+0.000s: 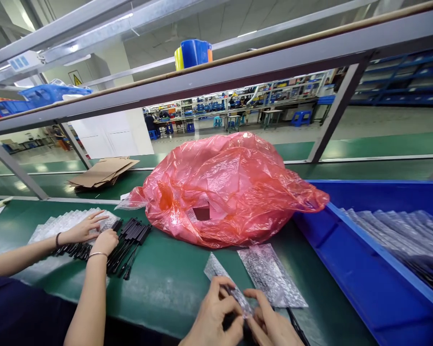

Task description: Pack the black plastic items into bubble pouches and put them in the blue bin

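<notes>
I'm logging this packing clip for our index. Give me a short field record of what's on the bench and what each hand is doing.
left hand: grips a narrow bubble bag near the bench edge
right hand: pinches the same bubble bag at its open end
second bag: lies flat beside it
red plastic bag: bulging, mid-bench
blue bin: on the right, holds packed bags
co-worker's hands: on black parts

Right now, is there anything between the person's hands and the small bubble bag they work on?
Nothing visible: the left hand and right hand already touch the bubble bag. A second bubble bag lies beside it, not between.
</notes>
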